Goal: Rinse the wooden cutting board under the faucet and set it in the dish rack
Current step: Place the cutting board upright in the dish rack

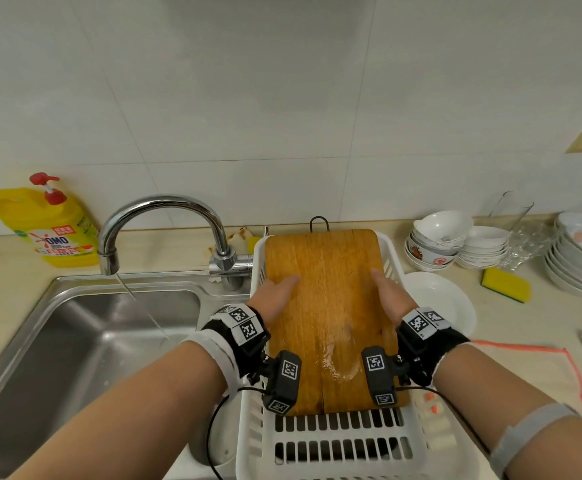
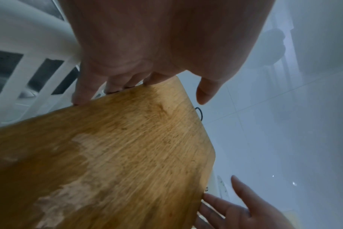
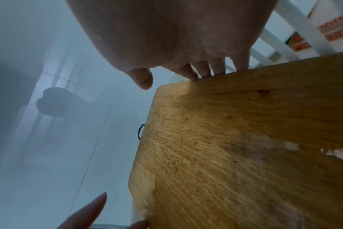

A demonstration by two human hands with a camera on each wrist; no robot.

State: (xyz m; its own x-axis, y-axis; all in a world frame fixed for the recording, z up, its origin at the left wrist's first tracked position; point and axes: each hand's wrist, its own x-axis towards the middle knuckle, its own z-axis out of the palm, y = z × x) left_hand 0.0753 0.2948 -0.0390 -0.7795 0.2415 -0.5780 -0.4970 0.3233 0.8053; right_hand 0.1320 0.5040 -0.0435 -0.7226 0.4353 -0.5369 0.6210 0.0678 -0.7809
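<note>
— Two hands are on the board, so which step do you have now?

— You are at the last step, I think. The board is wet and it lies in the rack, leaning on the far rim. Your left hand holds its left edge and your right hand holds its right edge.

— How is the grip?

— In the wrist views your fingers curl over the edge on each side, and both thumbs stand free (so the grip is light, not tight).

— And next?

— You should let the board settle, check that it does not slide, then take both hands away. Water runs from the faucet into the sink; probably you must close it.
</note>
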